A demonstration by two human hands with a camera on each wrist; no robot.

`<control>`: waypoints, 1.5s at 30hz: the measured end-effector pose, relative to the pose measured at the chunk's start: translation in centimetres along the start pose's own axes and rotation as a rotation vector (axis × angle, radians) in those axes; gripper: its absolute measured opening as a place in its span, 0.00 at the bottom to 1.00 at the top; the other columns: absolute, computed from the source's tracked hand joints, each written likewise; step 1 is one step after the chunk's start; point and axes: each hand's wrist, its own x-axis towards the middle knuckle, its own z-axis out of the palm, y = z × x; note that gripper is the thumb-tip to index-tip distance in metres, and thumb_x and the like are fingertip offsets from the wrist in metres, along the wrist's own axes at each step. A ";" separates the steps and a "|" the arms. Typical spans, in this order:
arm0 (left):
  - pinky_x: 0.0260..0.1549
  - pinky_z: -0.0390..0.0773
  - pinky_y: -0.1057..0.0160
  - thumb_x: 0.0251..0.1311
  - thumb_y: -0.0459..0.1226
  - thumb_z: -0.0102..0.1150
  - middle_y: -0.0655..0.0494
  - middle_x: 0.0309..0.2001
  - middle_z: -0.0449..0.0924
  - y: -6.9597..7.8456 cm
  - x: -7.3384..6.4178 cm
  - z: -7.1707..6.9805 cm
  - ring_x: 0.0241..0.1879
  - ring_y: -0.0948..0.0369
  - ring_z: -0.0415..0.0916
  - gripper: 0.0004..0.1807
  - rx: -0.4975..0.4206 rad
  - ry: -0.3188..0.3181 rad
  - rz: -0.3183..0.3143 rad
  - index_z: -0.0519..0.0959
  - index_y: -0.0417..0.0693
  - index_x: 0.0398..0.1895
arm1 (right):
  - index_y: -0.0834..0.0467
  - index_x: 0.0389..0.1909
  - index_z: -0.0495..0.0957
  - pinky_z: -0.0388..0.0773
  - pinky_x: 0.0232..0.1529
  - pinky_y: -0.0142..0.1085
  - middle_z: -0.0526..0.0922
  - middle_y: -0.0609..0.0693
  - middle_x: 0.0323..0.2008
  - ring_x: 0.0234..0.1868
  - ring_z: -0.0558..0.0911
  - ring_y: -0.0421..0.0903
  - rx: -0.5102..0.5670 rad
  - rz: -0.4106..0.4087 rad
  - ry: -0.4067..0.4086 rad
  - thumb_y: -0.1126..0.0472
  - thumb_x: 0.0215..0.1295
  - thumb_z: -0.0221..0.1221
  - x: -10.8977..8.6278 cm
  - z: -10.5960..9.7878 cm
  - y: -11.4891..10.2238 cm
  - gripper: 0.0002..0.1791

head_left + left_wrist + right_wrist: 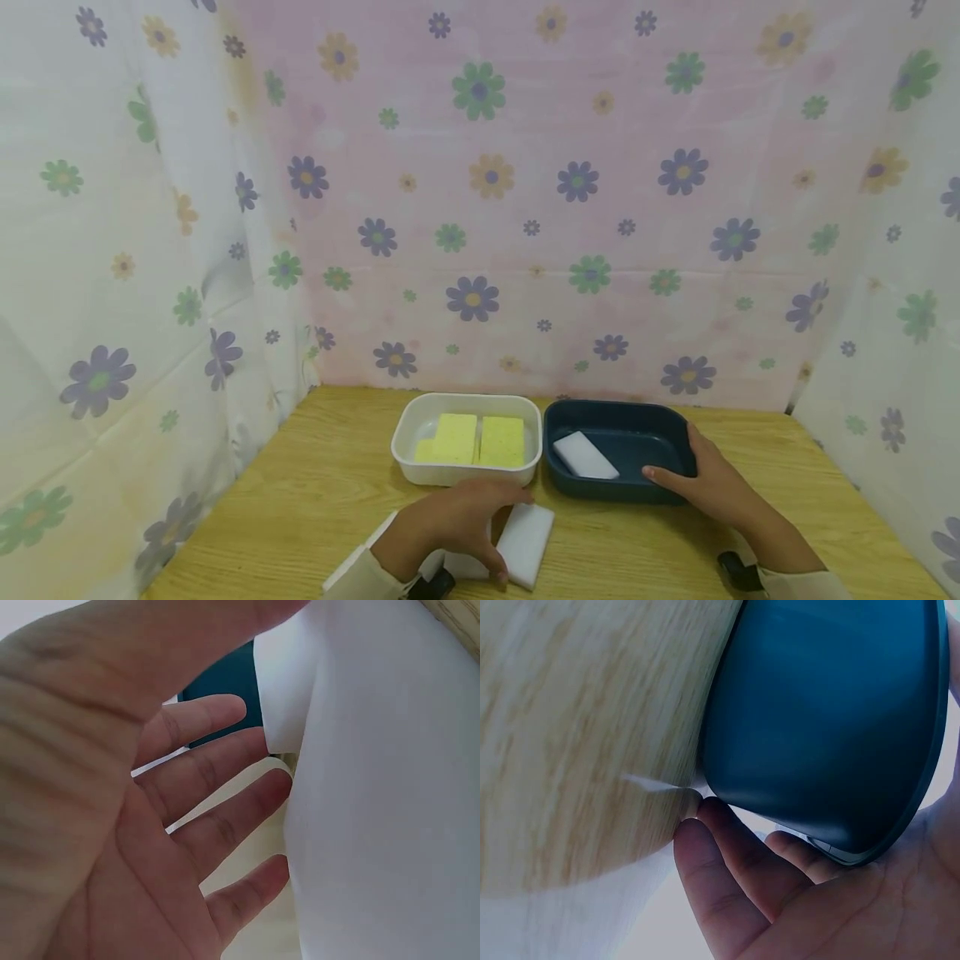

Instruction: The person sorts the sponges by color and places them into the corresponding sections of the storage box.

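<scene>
My left hand (468, 521) is over the near table, thumb and fingers spread across a white sponge block (527, 546) at its near and far ends. In the left wrist view the fingertips come right up to the edge of the white block (382, 795). More white blocks (465, 567) lie partly hidden beneath this hand and wrist. My right hand (716, 483) holds the right end of a dark blue container (618, 492), thumb over the rim and fingers round the outside wall (817, 727). One white block (587, 456) lies tilted inside that container.
Left of the blue container, close beside it, stands a white container (467, 475) with several yellow sponges (455, 437) in it. Both rest on a wooden table (300, 483). Flowered curtains (525, 208) hang behind the table and at both sides.
</scene>
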 end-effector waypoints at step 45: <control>0.63 0.75 0.60 0.51 0.64 0.75 0.68 0.65 0.77 4.0 2.6 -2.4 0.64 0.68 0.74 0.42 0.056 0.029 0.098 0.77 0.59 0.67 | 0.72 0.79 0.25 0.55 0.66 0.76 0.38 0.80 0.78 0.75 0.47 0.82 -0.011 -0.044 0.041 0.30 0.66 0.61 0.5 0.3 0.7 0.71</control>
